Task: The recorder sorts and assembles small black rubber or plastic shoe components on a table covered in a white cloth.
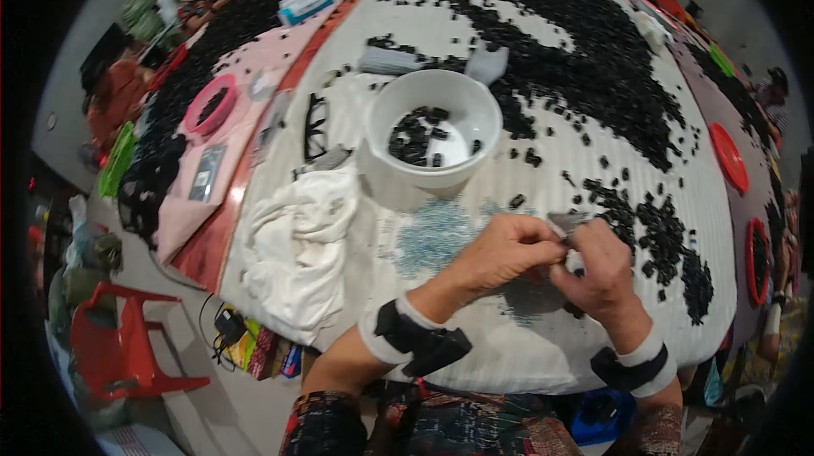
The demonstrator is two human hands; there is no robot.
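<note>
My left hand point(506, 250) and my right hand point(600, 268) meet above the white cloth-covered table point(407, 303), fingers pinched together. Between their fingertips sits a small grey piece point(570, 220), thin and flexible-looking; its exact kind is unclear. My fingers partly hide it. Small black pieces point(666, 236) lie scattered just right of my right hand. A white bucket point(475, 172) with several of the same black pieces in its bottom stands ahead and left of my hands. Both wrists wear white bands with black straps.
Behind the bucket are a grey bundle point(390, 60) and a large spread of black pieces point(593, 49). A crumpled white cloth point(297, 244) lies left, near black-framed glasses point(315, 125). Pink basin point(210, 104), red tray point(729, 159) and red chair point(127, 342) flank. Other people sit around the table.
</note>
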